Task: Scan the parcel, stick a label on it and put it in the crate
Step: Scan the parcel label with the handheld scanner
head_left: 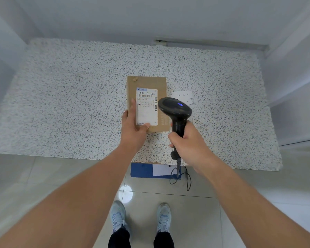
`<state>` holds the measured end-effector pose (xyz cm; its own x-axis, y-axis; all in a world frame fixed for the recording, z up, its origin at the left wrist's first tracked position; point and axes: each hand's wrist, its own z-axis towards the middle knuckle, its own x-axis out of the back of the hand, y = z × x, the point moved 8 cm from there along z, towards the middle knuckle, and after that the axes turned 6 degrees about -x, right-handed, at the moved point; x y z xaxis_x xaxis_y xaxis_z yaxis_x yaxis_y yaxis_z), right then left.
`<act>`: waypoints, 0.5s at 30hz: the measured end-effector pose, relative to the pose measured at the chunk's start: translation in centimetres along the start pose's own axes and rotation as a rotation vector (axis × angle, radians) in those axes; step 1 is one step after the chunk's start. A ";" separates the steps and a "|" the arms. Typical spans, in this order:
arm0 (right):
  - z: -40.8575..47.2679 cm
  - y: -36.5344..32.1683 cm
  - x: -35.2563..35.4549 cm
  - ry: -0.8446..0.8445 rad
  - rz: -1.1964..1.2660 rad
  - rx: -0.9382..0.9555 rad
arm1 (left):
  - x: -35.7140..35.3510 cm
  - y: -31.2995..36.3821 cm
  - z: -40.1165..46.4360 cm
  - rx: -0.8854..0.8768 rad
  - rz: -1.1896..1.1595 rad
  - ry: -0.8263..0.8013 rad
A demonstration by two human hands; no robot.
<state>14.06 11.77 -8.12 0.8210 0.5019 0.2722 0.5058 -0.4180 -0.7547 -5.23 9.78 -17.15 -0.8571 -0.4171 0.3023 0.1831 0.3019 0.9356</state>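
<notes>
1. Head view: a brown cardboard parcel [147,102] lies flat on the speckled table [70,97], its white shipping label [146,106] facing up.
2. The left hand [133,126] grips the parcel's near left corner, thumb on the label's lower edge.
3. The right hand [187,140] is clenched around the handle of a black barcode scanner [175,111], whose head hangs just right of the parcel with a blue light lit on top.
4. A white paper slip [183,95] lies on the table right of the parcel, partly behind the scanner.
5. Nearer than the parcel, below the table edge, sits a blue object [141,170] on the tiled floor.
</notes>
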 end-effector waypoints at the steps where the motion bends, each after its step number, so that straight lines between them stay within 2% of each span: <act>1: -0.1 -0.1 0.0 0.000 0.002 0.003 | 0.0 0.1 0.0 0.007 -0.003 -0.002; 6: 0.6 0.4 0.6 0.059 0.032 0.029 | 0.2 -0.8 0.3 0.066 -0.012 -0.022; 15: 5.4 6.6 3.7 0.366 -0.043 -0.079 | 1.5 -2.6 -0.2 0.204 -0.012 -0.203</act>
<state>19.00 14.99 -15.30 0.8316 0.2223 0.5089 0.5491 -0.4667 -0.6933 -6.94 8.20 -19.05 -0.9414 -0.2474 0.2293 0.0893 0.4728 0.8766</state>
